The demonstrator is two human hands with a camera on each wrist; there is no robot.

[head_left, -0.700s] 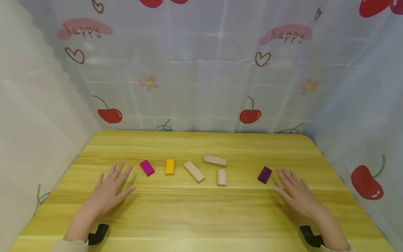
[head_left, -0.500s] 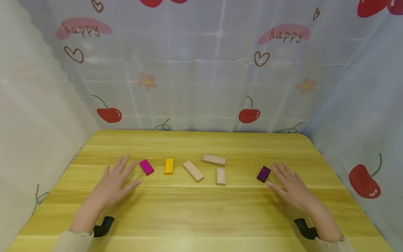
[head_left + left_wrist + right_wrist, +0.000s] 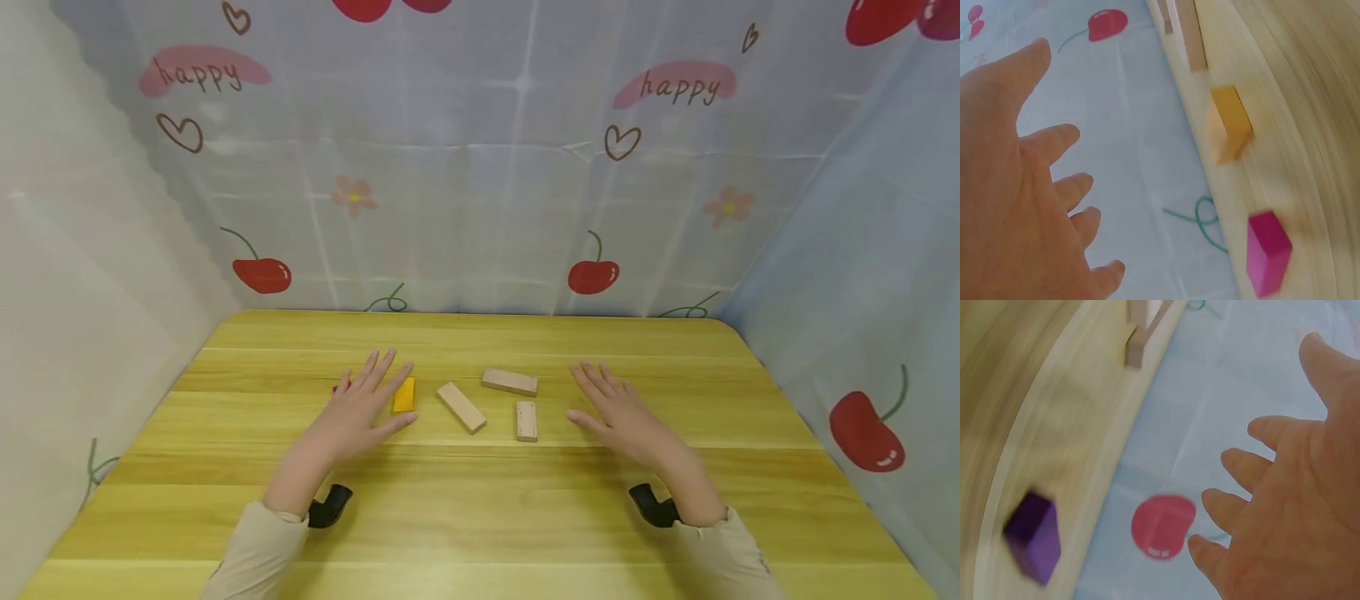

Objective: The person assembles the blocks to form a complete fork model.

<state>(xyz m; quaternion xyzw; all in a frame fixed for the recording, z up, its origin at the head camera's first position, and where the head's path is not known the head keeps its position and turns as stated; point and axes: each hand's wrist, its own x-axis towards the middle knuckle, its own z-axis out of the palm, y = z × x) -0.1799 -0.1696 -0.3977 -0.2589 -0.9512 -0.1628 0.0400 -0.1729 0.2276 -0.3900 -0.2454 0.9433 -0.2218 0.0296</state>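
Note:
In the head view the left hand (image 3: 348, 425), fingers spread and holding nothing, is above the table over the magenta block (image 3: 341, 387), mostly covering it; the yellow block (image 3: 403, 395) lies by its fingertips. The right hand (image 3: 630, 425), also spread and empty, hovers right of three plain wooden blocks (image 3: 461, 407) and hides the purple block. The left wrist view shows the magenta block (image 3: 1268, 255) and yellow block (image 3: 1230, 125) apart from the left hand (image 3: 1029, 181). In the right wrist view, the purple block (image 3: 1034, 537) lies away from the right hand (image 3: 1297, 494).
The wooden table (image 3: 465, 517) has rounded far corners. Behind it hangs a pale curtain (image 3: 465, 225) printed with cherries, hearts and flowers, and further cloth hangs at both sides. A black band part (image 3: 330, 507) shows at the left wrist, another (image 3: 654, 506) at the right.
Both hands have moved inward and a little forward, toward each other. The left now covers much of the magenta block, and the right covers the purple one. The blocks look unmoved.

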